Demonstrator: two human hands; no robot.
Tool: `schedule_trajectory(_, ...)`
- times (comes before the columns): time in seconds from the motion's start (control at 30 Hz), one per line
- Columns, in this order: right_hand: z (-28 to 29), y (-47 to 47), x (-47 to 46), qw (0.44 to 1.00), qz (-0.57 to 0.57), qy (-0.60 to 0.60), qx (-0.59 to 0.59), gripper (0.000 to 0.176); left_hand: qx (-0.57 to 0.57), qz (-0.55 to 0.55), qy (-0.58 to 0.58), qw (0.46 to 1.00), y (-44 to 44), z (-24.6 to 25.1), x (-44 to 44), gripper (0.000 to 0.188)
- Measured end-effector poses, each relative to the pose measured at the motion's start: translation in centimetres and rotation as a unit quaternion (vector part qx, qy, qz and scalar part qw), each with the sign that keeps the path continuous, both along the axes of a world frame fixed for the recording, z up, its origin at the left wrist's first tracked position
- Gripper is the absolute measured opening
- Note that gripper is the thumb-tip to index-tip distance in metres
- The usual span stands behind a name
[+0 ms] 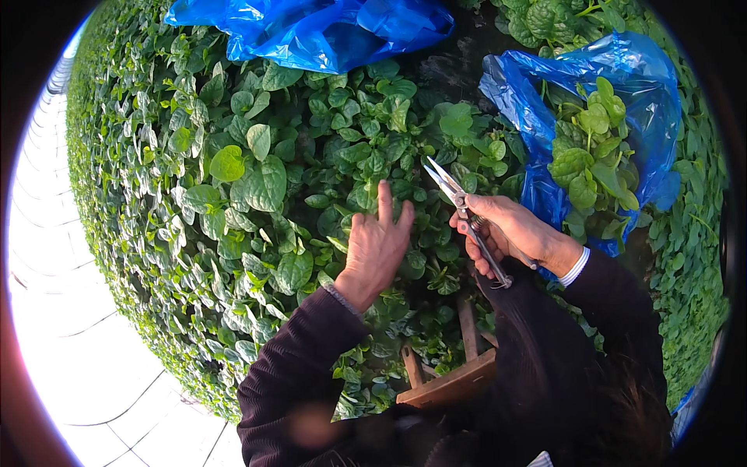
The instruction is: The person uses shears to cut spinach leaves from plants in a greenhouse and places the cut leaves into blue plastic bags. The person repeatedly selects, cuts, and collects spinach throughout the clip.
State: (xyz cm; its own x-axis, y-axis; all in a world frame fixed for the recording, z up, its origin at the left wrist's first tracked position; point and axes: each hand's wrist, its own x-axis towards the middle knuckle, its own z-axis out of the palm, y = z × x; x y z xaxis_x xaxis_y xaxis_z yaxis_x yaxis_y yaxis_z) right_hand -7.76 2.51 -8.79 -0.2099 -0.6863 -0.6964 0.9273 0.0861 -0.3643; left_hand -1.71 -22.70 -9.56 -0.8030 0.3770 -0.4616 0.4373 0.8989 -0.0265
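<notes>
My left hand (376, 248) reaches over the dense bed of leafy green plants (265, 184), which look like Malabar spinach. Its fingers are spread among the leaves, and I see nothing held in them; the thumb side is partly hidden. In my right hand (513, 227) is a pair of spring-loaded garden snips (458, 198) with reddish and grey handles. Their pointed blades are slightly apart and aim up and left, over the foliage. Beyond the right hand, an open blue plastic bag (528, 111) holds loose green leafy shoots (589, 157).
A second blue plastic bag (327, 35) lies crumpled across the plants at the top. Under me is a small wooden stool (452, 382). Dark soil (461, 64) shows between the bags. More plants (688, 245) grow on the right, and bright translucent sheeting (64, 292) borders the left.
</notes>
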Motion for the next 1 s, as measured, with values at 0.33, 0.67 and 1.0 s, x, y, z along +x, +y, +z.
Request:
schedule_trajectory(0.33,-2.2,-1.6,0.2,0.981,0.193,-0.011,0.007,0.054,0.111,0.023,0.054,0.992,-3.5,-1.0,1.0,0.045)
schedule_trajectory(0.67,-2.5,-3.8,0.4,0.986,0.165,0.011,0.029,0.055,0.144,0.041,0.06,0.987,-3.6,-0.6,1.8,0.055)
schedule_trajectory(1.0,-2.1,-3.7,0.6,0.988,0.13,0.06,0.064,0.051,0.205,0.049,0.044,0.977,-3.8,1.3,3.6,0.064)
